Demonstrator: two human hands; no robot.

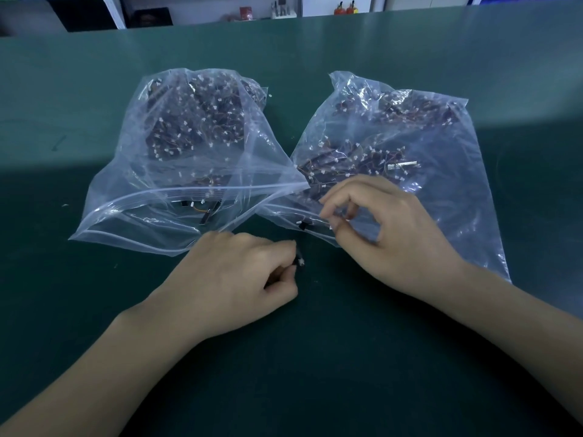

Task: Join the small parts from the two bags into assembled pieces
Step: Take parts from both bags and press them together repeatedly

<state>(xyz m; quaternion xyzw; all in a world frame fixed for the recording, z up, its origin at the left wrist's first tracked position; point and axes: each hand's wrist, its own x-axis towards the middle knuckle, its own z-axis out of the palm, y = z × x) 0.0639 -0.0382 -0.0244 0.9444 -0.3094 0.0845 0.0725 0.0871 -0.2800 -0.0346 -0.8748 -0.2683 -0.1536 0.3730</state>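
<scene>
- Head view, starting at the fingertips: the left hand has its fingers curled narrow around a small part, whose white connector end pokes out past the knuckles toward 3 o'clock.
- Just up at 1 o'clock from it, the right hand curls thumb and forefinger together at the mouth of the right bag; whether they already pinch a piece I cannot tell (the fingertips are blurred).
- A dark piece with a white tip lies just inside that bag's mouth, beside the right fingertips at their 9 o'clock.
- Outward again, the left bag lies open at 11 o'clock from the left hand, packed with wired connectors; a few loose ones sit near its zip edge.
- Both bags rest on the green table, touching each other at their near corners.
- To do this step well, I would draw out a single mating piece cleanly, keep the left part's white end exposed and steady, then line the two up squarely before pressing.
</scene>
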